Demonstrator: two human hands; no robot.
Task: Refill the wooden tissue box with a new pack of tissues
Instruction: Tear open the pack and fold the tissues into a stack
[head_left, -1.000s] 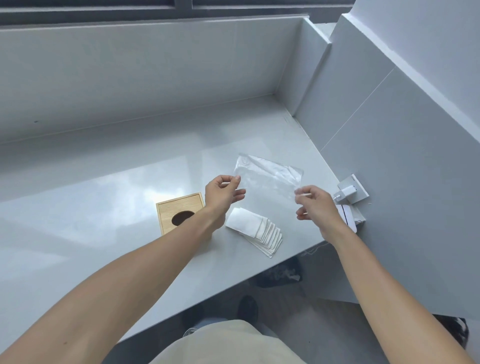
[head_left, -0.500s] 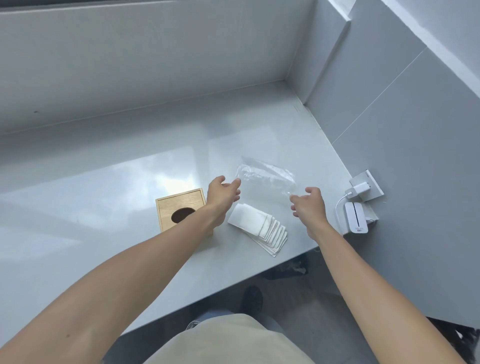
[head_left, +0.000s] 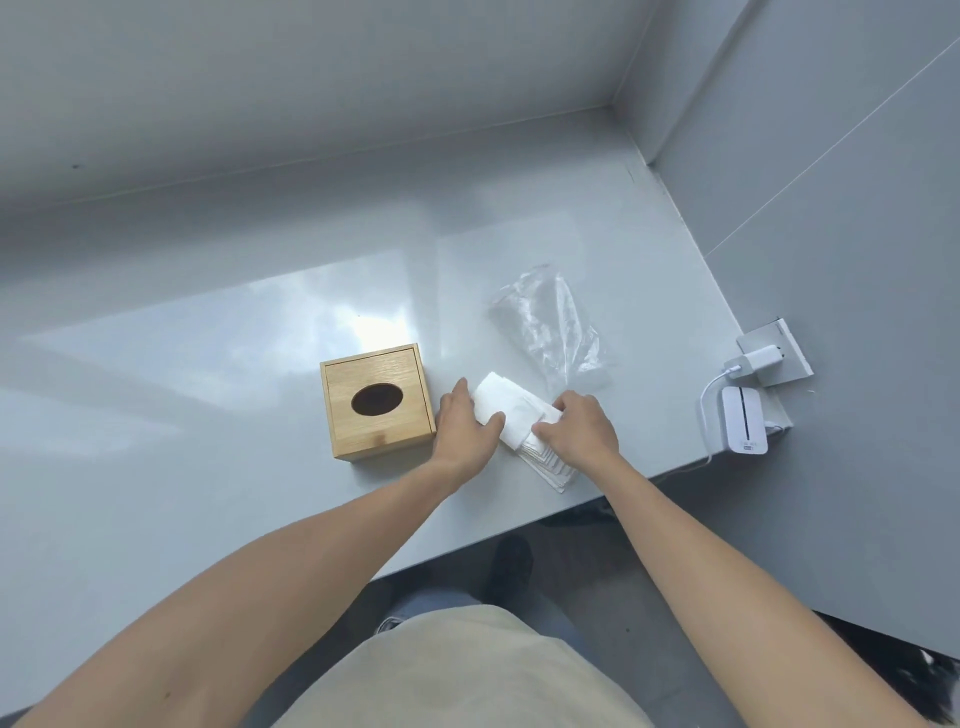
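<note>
Two hands on one tissue stack
Left hand (head_left: 464, 427) and right hand (head_left: 581, 430) grasp the tissue stack (head_left: 511, 417); one wooden tissue box (head_left: 376, 401), one empty plastic wrapper (head_left: 556, 327) on the counter (head_left: 208, 395).

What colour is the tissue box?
Light natural wood, with a dark oval hole on top; head view.

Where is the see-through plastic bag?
The plastic bag lies empty on the counter, just behind the tissue stack, right of the wooden box.

The box (head_left: 377, 402) is light wood with a matt, fine-grained finish, while the tissues (head_left: 514, 415) look like soft matt paper. The bag (head_left: 558, 327) is thin, clear, crinkled plastic, and the counter (head_left: 208, 364) is smooth and glossy, possibly stone or laminate.
</note>
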